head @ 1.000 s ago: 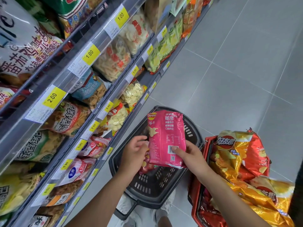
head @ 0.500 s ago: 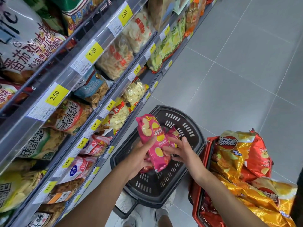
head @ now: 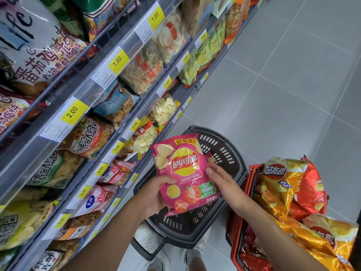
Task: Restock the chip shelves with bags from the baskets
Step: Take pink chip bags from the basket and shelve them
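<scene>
A pink Lay's chip bag (head: 183,173) faces me, front side up, above the black basket (head: 230,153). My left hand (head: 154,192) grips its lower left edge. My right hand (head: 220,178) touches its right edge with the fingers spread along it; a second small pink bag (head: 211,157) peeks out behind. The red basket (head: 234,245) on the right is heaped with orange and gold chip bags (head: 283,188). The chip shelves (head: 109,153) run along the left, stocked with bags.
Yellow price tags (head: 72,112) line the shelf rails. Grey tiled floor (head: 283,85) stretches to the right and beyond the baskets. My shoes (head: 156,259) show under the black basket.
The pink bag was turned from its back side to its front and raised, and now sits closer to the shelves. Both hands shifted with it.
</scene>
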